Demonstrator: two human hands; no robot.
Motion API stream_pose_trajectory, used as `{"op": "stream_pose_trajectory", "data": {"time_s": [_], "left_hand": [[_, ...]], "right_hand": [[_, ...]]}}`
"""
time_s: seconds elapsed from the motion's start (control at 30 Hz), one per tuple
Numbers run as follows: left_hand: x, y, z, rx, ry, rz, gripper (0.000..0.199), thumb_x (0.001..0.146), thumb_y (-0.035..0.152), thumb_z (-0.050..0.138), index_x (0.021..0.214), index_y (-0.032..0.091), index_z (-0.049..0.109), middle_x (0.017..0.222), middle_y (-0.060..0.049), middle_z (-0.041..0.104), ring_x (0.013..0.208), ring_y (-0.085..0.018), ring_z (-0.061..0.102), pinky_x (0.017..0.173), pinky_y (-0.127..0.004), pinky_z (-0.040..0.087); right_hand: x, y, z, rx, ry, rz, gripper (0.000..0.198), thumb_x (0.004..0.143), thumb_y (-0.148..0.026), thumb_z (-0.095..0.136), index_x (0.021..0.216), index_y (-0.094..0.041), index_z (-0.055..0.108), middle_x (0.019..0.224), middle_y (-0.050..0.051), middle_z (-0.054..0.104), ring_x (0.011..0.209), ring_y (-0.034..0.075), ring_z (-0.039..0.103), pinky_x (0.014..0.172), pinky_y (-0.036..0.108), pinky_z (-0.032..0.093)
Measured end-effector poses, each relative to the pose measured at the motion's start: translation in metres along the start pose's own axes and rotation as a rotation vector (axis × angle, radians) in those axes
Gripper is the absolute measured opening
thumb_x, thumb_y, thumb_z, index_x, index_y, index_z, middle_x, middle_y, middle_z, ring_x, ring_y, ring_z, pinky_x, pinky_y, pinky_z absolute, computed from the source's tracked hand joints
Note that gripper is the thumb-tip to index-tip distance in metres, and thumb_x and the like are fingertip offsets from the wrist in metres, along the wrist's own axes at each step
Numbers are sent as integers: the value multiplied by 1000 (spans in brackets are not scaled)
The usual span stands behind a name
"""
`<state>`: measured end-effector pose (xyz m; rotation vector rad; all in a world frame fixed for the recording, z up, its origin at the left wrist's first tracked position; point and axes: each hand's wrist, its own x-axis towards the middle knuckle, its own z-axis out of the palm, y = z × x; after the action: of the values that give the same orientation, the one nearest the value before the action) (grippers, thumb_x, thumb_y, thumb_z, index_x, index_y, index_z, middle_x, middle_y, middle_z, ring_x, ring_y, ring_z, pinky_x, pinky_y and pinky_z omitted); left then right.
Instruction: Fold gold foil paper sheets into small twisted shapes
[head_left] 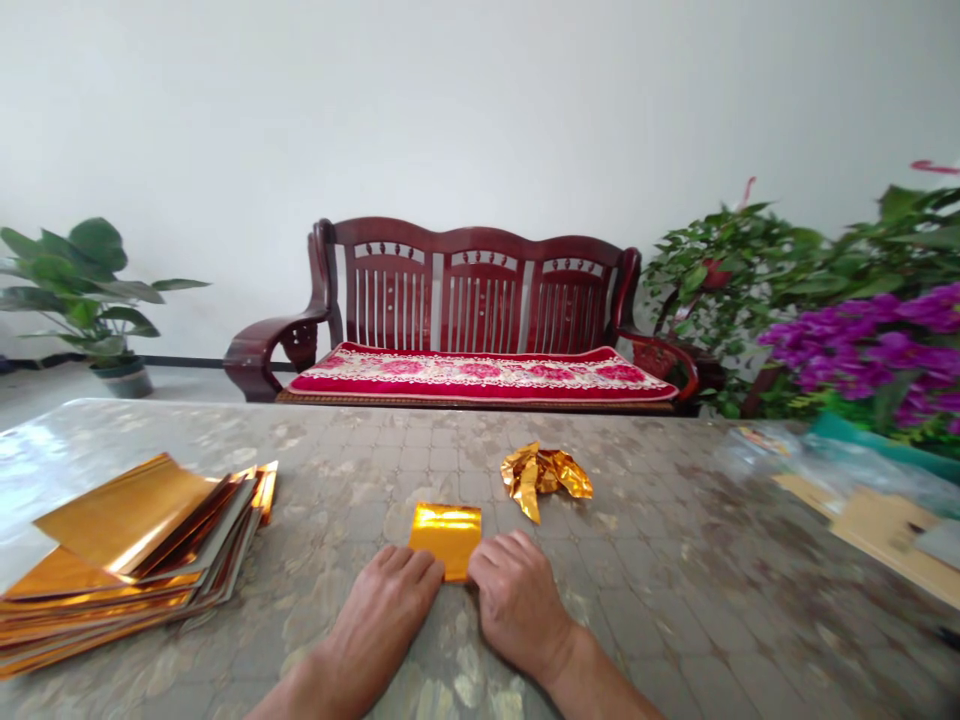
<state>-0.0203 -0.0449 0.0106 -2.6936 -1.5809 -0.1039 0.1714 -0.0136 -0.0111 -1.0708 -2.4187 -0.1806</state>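
A small sheet of shiny gold foil paper [447, 540] lies on the table between my hands, its far edge bent up or creased and catching the light. My left hand [397, 590] grips its near left corner with the fingers curled together. At the near right corner, my right hand [517, 590] is closed on the same sheet, thumb side toward the paper. Both thumbs are mostly hidden. Beyond my right hand sits a crumpled or folded piece of gold foil [544, 475].
A stack of gold foil sheets [135, 560] is at the left of the patterned table [637, 610]. Plastic bags [862, 470] and cardboard [877, 530] lie at the right, near purple flowers [877, 350]. A wooden bench [480, 240] stands behind the table.
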Motion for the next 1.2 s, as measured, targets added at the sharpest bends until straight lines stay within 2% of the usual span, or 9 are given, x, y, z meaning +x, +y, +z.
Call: {"op": "stream_pose_trajectory", "data": {"time_s": [0.17,0.27,0.33,0.43,0.57,0.77,0.93,1.07,1.2], "left_hand": [[-2,-7,5,51,41,-24,9,92,19,59,101,20,61,94,-4,64,90,-21,60,78,-34,44],[0,-8,5,58,49,-44,11,93,20,57,103,21,61,95,-3,65,90,-21,60,79,-34,44],[1,-8,5,59,48,-65,10,92,22,59,102,21,62,95,-3,65,90,-22,60,78,-34,45],[2,-8,5,65,50,-54,10,93,23,59,102,21,62,96,-3,65,90,-23,60,77,-34,46],[1,-9,4,72,28,-17,7,92,19,58,98,20,61,93,-4,65,87,-23,61,76,-35,45],[1,-9,2,70,21,-16,6,92,17,58,96,19,61,92,-5,65,87,-21,61,76,-33,43],[2,-6,0,64,2,-27,7,93,16,56,96,18,62,93,-6,65,87,-22,62,76,-34,44],[2,-4,3,92,13,-41,8,91,14,56,96,18,62,92,-6,66,85,-23,62,75,-35,44],[3,-4,7,96,110,-36,13,93,12,52,90,18,63,85,-5,65,82,-22,61,75,-34,43]], "right_hand": [[1,-1,-4,72,-9,145,22,73,-2,51,78,-21,60,79,1,60,79,18,52,72,30,33],[2,-3,-8,149,-55,175,35,73,-5,54,102,-23,63,94,3,62,89,20,53,80,31,36],[3,-4,-10,186,-89,180,38,76,-9,59,110,-24,62,101,3,61,95,21,53,85,31,38],[6,-3,-10,184,-121,146,22,82,-17,64,102,-26,65,99,1,61,95,19,53,85,31,39],[9,0,-6,61,-134,49,4,88,-22,66,91,-24,67,91,0,63,88,18,54,78,30,40],[15,-3,-9,-105,-175,-46,9,90,-16,63,83,-21,66,84,1,65,81,17,58,69,30,38],[19,-15,-9,-205,-225,-39,13,89,-10,60,83,-18,68,82,4,67,78,20,60,66,32,37],[16,-20,-5,-203,-189,-3,12,87,-10,61,81,-19,66,81,5,66,77,21,59,66,33,37],[13,-16,0,-159,-113,30,11,85,-11,63,80,-20,63,81,4,65,76,21,58,66,33,35]]}}
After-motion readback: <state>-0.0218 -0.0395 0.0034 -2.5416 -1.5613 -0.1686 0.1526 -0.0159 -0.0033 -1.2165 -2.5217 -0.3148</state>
